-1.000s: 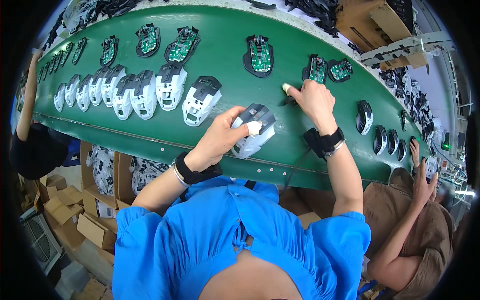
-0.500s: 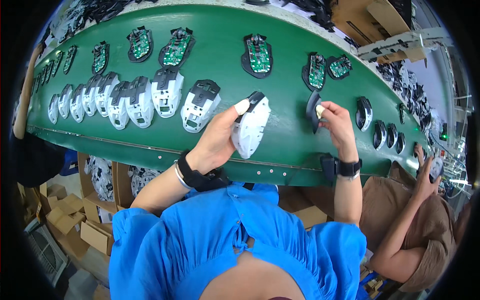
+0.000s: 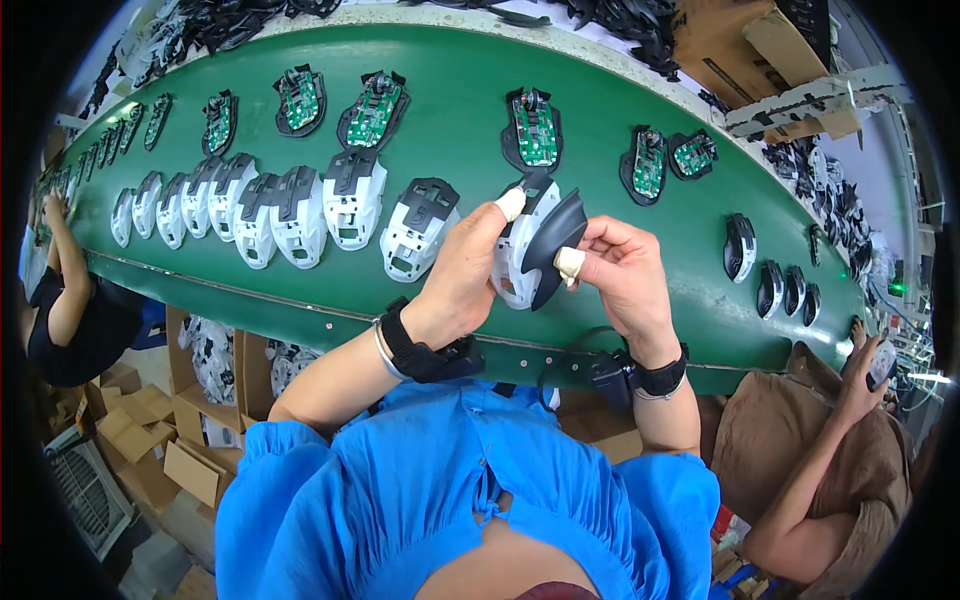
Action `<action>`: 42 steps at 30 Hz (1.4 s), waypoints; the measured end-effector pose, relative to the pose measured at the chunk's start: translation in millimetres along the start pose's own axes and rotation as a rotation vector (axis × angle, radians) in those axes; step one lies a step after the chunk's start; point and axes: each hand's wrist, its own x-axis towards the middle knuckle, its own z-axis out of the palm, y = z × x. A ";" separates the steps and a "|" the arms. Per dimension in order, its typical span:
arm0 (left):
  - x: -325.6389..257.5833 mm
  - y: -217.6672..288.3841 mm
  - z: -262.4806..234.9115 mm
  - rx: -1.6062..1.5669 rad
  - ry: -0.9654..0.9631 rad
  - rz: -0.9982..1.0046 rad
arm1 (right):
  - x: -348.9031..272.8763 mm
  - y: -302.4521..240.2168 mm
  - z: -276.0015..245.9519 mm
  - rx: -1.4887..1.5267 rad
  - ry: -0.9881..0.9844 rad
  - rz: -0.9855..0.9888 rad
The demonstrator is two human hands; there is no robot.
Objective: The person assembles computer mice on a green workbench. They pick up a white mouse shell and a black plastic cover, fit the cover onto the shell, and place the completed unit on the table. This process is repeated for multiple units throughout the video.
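Note:
My left hand [image 3: 458, 262] is closed around a white computer mouse shell [image 3: 512, 262] with a dark top piece, tilted up over the green belt. A black curved side panel [image 3: 556, 240] is pinched in my right hand [image 3: 622, 272] and lies against the shell's right side. Whether the panel is seated there, I cannot tell. Pale covers wrap both thumb tips. Left of my hands, a white and black mouse shell [image 3: 420, 230] lies on the belt, at the end of a row of similar ones. Beyond them rests a mouse base with a green circuit board [image 3: 532, 130].
The green belt [image 3: 450, 90] curves across the view. More circuit-board bases line its far side. Several dark-and-white shells [image 3: 740, 248] lie at right. Black parts [image 3: 640, 30] heap along the far ledge, beside a cardboard box [image 3: 745, 55]. Co-workers sit at both ends.
My right hand has moved left with the black side panel, bringing it against the shell in my left hand. The things on the belt appear slightly lower and mostly farther right in view.

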 end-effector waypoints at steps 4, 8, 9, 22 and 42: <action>-4.7 3.6 4.4 0.010 0.021 0.010 | -1.4 -3.0 9.1 -0.165 0.056 -0.038; -8.6 8.8 4.5 0.048 0.020 -0.007 | -2.5 -8.0 10.1 -0.291 0.058 0.049; -9.3 8.5 5.8 0.030 0.008 -0.028 | -2.7 -9.4 11.9 -0.246 0.048 0.082; -21.7 16.9 -5.3 0.564 -0.145 0.406 | -11.2 8.8 26.1 0.111 0.170 -0.044; -12.4 20.1 0.9 0.059 0.101 0.497 | -15.6 24.9 72.2 -0.323 0.493 -0.329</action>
